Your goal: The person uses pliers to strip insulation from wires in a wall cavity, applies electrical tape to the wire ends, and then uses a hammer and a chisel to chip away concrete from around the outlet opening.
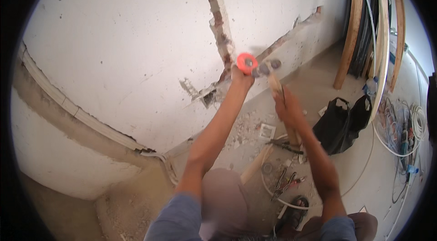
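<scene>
My left hand is closed round a chisel just below its round orange hand guard; the blade is hidden behind the hand, against the chased wall. In my right hand is a hammer, gripped by its wooden handle. Its dark metal head is slightly blurred and hangs just right of the guard; whether it touches the chisel I cannot tell. Behind the left hand, a rough vertical channel in the white wall meets a slanting channel.
Rubble, a white square frame and pliers lie on the floor below. A black bag stands at the right, near coiled cables. Wooden planks lean in the corner. Cable ducting runs along the left wall.
</scene>
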Demonstrator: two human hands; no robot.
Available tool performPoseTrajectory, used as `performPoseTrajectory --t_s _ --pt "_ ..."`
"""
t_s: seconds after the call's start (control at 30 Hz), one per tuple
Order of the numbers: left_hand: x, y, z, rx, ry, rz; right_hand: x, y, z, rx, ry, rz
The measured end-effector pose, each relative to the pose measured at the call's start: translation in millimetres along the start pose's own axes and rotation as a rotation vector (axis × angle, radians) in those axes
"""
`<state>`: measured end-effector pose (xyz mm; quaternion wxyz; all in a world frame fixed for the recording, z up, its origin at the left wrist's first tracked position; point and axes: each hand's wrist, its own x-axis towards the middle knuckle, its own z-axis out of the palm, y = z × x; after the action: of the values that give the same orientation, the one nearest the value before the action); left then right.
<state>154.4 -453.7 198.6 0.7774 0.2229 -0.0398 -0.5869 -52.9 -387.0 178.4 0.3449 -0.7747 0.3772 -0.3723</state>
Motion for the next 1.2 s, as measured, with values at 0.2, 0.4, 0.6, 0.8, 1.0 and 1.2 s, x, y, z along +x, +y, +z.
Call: performPoseTrajectory --t_s 0.2,0.4,0.6,0.8,1.0,1.2 --pt "-25 -49 -1 0.040 0.077 -0.125 -21 -24 -15 0.619 0.175 0.109" --pt "-71 -53 13 0.230 0.215 -0.215 -49 -27 -19 0.800 0.477 0.262" --pt "-63 -51 -19 0.466 0.107 -0.254 -96 3 -3 0.857 0.593 0.255" --pt "-37 -44 -14 0.391 -0.093 -0.213 -110 -4 -26 0.743 0.629 0.073" --pt "-38 -36 -1 0.239 -0.080 -0.273 -104 -31 -36 0.917 0.929 -0.486" --pt "-20 -37 -6 0.316 -0.131 -0.250 -57 29 59 0.333 0.292 0.186"
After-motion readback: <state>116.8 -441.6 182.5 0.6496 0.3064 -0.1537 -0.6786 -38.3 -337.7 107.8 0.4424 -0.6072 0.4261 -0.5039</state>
